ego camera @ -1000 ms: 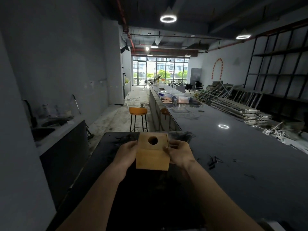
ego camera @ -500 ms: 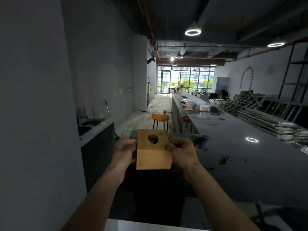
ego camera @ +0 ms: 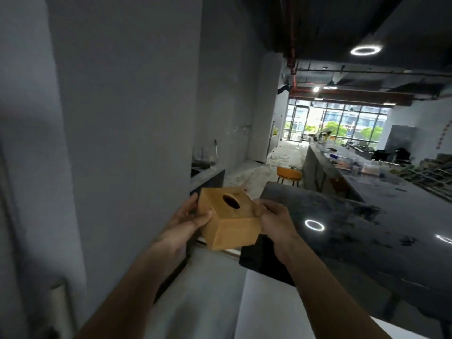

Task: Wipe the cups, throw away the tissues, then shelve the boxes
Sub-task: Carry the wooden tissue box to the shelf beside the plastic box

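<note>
A wooden tissue box (ego camera: pixel 230 218) with a round hole in its top hangs in the air in front of me, tilted with one corner toward me. My left hand (ego camera: pixel 188 221) grips its left side. My right hand (ego camera: pixel 276 221) grips its right side. No tissue shows in the hole. No cups are in view.
A grey wall (ego camera: pixel 122 118) fills the left. A long dark glossy counter (ego camera: pixel 354 228) runs along the right into the room. A sink counter (ego camera: pixel 205 171) stands by the wall, an orange stool (ego camera: pixel 288 174) beyond. A pale surface (ego camera: pixel 220 302) lies below my arms.
My view has swung to the left, so the wall now fills the left half and the counter sits at the right. The box stays in both hands and has turned corner-on.
</note>
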Available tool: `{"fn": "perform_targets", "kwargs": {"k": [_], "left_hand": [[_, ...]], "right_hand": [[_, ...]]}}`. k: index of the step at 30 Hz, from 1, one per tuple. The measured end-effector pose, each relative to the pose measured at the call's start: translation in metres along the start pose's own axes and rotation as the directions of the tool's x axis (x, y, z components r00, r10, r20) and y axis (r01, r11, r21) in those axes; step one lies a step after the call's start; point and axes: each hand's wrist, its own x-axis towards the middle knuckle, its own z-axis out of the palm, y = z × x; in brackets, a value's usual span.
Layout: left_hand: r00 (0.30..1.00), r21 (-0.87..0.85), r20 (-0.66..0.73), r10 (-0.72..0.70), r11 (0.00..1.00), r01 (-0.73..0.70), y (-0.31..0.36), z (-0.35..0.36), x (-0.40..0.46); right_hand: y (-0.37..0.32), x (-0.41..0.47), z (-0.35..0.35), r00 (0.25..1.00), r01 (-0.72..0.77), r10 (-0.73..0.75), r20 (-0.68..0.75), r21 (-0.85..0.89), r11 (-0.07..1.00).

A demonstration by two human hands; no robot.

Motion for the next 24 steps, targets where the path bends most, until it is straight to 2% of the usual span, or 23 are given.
{"fn": "perform_targets", "kwargs": {"k": [3,5,9,13,19,21,24], "left_hand": [[1.000,0.069,0.019,0.020,0.997,-0.021,0.000,-0.054,-0.043],[1.000,0.072,-0.021,0.005,0.997,-0.003,0.002,-0.088,-0.072],[0.967,0.068,-0.243,0.070,0.996,-0.055,0.010,-0.141,-0.121],[0.886,0.088,-0.452,0.100,0.994,-0.067,0.017,-0.176,-0.176],[0.733,0.105,-0.671,0.117,0.993,-0.062,0.018,-0.209,-0.269],[0.677,0.126,-0.725,0.128,0.991,-0.052,0.020,-0.218,-0.302],[0.606,0.147,-0.783,0.137,0.989,-0.033,0.022,-0.233,-0.353]], "right_hand": [[-0.004,-0.022,0.051,0.994,-0.025,0.018,0.112,0.061,0.998],[-0.009,-0.037,0.084,0.977,-0.049,0.026,0.212,0.106,0.993],[-0.021,-0.066,0.144,0.924,-0.092,0.032,0.382,0.141,0.986],[-0.035,-0.098,0.197,0.824,-0.118,0.011,0.567,0.152,0.981],[-0.053,-0.164,0.253,0.601,-0.233,0.038,0.798,0.129,0.964],[-0.055,-0.189,0.270,0.574,-0.254,0.041,0.818,0.130,0.958],[-0.056,-0.234,0.298,0.582,-0.273,0.065,0.810,0.119,0.955]]}}
